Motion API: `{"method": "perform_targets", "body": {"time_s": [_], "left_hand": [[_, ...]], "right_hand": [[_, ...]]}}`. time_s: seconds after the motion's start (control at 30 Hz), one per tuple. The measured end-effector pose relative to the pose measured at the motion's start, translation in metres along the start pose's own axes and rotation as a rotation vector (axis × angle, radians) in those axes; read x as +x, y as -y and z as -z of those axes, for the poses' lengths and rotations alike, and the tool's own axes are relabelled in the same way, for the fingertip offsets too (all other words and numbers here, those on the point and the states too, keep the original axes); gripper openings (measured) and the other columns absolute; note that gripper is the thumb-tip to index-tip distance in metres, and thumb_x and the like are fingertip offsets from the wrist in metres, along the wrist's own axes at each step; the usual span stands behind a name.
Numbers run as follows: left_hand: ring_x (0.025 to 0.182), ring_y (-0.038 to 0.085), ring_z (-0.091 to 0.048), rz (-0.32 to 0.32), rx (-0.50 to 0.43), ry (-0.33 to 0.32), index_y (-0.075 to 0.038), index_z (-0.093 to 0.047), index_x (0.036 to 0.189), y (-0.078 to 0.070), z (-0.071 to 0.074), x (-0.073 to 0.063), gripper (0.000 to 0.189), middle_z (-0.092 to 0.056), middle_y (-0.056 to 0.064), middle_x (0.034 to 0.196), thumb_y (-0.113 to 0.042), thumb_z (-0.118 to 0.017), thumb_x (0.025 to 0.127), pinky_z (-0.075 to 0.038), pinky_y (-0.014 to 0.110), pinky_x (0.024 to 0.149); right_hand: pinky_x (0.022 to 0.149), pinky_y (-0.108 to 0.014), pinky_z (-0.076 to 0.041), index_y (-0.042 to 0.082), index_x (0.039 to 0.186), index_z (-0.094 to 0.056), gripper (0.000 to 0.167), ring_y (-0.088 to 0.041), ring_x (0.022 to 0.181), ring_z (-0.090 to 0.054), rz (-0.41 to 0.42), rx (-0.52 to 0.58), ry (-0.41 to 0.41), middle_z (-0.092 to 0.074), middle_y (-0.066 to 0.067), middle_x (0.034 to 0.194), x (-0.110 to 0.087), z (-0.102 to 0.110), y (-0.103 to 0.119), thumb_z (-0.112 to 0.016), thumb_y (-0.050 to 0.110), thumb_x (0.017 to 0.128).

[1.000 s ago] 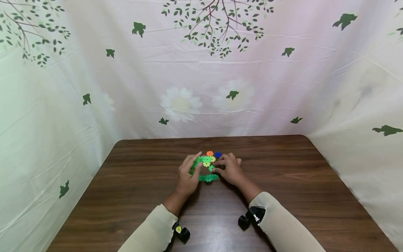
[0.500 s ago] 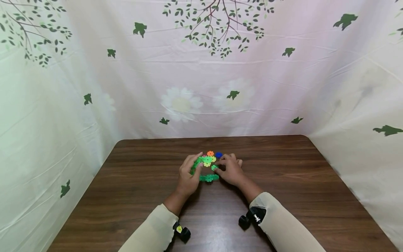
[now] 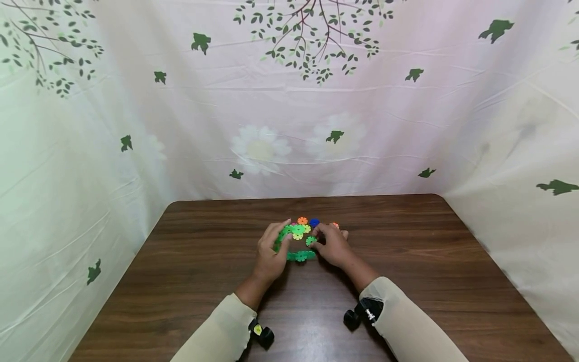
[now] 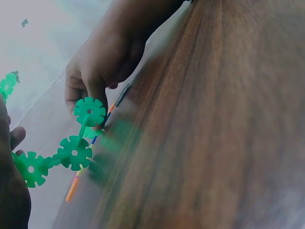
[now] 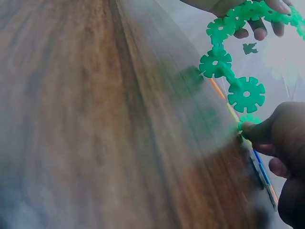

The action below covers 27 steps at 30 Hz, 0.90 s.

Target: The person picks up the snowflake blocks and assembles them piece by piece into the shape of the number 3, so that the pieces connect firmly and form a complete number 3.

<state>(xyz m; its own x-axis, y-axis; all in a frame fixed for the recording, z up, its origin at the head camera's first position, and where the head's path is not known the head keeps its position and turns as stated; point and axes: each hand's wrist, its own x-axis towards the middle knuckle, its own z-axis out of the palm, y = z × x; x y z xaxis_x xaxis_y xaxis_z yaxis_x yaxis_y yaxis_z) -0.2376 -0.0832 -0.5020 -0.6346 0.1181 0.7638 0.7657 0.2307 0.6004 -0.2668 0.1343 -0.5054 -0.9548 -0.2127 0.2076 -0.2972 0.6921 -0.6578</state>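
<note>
My left hand (image 3: 270, 251) grips a curved chain of green notched discs (image 3: 300, 256), slotted together edge to edge. In the left wrist view the chain's lower discs (image 4: 75, 152) hang over the table toward the right hand. My right hand (image 3: 333, 245) pinches a single green disc (image 3: 311, 241) between thumb and fingers. In the right wrist view this pinched disc (image 5: 249, 119) is just below the chain's end disc (image 5: 246, 94); whether they touch, I cannot tell. The right fingers cover part of it.
Beyond the hands lie loose flat discs on the brown wooden table (image 3: 203, 261): an orange disc (image 3: 302, 220), a blue disc (image 3: 314, 222) and yellow discs (image 3: 297, 236). Another orange disc (image 3: 334, 225) peeks out behind the right hand. A printed curtain (image 3: 289, 110) surrounds the table.
The right hand has drawn its green disc slightly to the right, and the disc now shows more of its face. An orange disc behind that hand has become more visible. The left hand stays put.
</note>
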Motion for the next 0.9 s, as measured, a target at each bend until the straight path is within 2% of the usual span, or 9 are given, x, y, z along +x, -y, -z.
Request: {"method": "perform_targets", "body": {"time_s": [0.13,0.27,0.37,0.53,0.6,0.67,0.9], "left_hand": [[0.117,0.031,-0.071,0.005,0.001,0.002,-0.004,-0.065,0.148,-0.001,0.000,0.000,0.044,-0.071,0.017,0.130,0.004,-0.066,0.105,-0.060,0.042,0.099],[0.116,0.032,-0.071,0.003,0.001,0.004,-0.004,-0.065,0.148,0.000,0.000,0.000,0.044,-0.071,0.017,0.130,0.004,-0.066,0.105,-0.060,0.042,0.100],[0.113,0.032,-0.071,-0.004,0.000,0.005,-0.003,-0.065,0.148,0.001,0.000,-0.001,0.044,-0.071,0.019,0.128,0.005,-0.066,0.105,-0.061,0.042,0.097],[0.113,0.032,-0.071,-0.006,-0.005,0.008,-0.003,-0.064,0.149,0.000,0.000,-0.001,0.045,-0.070,0.019,0.128,0.005,-0.065,0.105,-0.061,0.041,0.097],[0.113,0.032,-0.070,-0.005,-0.008,0.012,-0.003,-0.064,0.149,-0.001,0.000,0.000,0.045,-0.070,0.020,0.129,0.005,-0.065,0.105,-0.061,0.042,0.097],[0.113,0.033,-0.070,-0.005,-0.008,0.015,-0.003,-0.063,0.149,-0.001,0.000,0.000,0.045,-0.070,0.020,0.129,0.005,-0.065,0.105,-0.061,0.042,0.097],[0.116,0.033,-0.070,0.005,-0.004,0.022,-0.004,-0.063,0.150,-0.001,0.000,-0.001,0.045,-0.069,0.017,0.131,0.004,-0.065,0.106,-0.061,0.043,0.099]], "right_hand": [[0.091,-0.049,-0.020,0.013,0.096,-0.067,0.019,-0.015,0.081,-0.061,0.006,0.052,-0.012,-0.070,-0.001,0.085,0.001,0.001,-0.001,-0.086,0.012,0.094],[0.093,-0.048,-0.022,0.013,0.100,-0.073,0.010,-0.014,0.085,-0.060,0.023,0.068,-0.046,-0.070,0.000,0.090,0.000,0.000,-0.002,-0.083,0.014,0.097],[0.093,-0.047,-0.025,0.012,0.102,-0.076,0.005,-0.015,0.086,-0.059,0.075,0.072,-0.103,-0.070,-0.001,0.092,-0.002,-0.001,-0.003,-0.080,0.014,0.099],[0.088,-0.039,-0.045,0.009,0.100,-0.074,0.006,-0.017,0.085,-0.060,0.207,0.137,-0.196,-0.069,-0.005,0.093,-0.004,-0.001,-0.001,-0.078,0.004,0.099],[0.080,-0.033,-0.051,0.008,0.101,-0.072,0.006,-0.018,0.087,-0.063,0.231,0.179,-0.197,-0.070,-0.006,0.097,-0.006,-0.001,0.002,-0.075,0.002,0.101],[0.077,-0.030,-0.053,0.006,0.104,-0.070,0.004,-0.020,0.090,-0.065,0.232,0.213,-0.182,-0.071,-0.008,0.100,-0.007,0.000,0.004,-0.071,0.002,0.103],[0.082,-0.031,-0.056,0.006,0.112,-0.065,0.005,-0.034,0.096,-0.070,0.179,0.299,-0.086,-0.074,-0.023,0.107,-0.013,0.005,0.012,-0.061,0.005,0.110]]}}
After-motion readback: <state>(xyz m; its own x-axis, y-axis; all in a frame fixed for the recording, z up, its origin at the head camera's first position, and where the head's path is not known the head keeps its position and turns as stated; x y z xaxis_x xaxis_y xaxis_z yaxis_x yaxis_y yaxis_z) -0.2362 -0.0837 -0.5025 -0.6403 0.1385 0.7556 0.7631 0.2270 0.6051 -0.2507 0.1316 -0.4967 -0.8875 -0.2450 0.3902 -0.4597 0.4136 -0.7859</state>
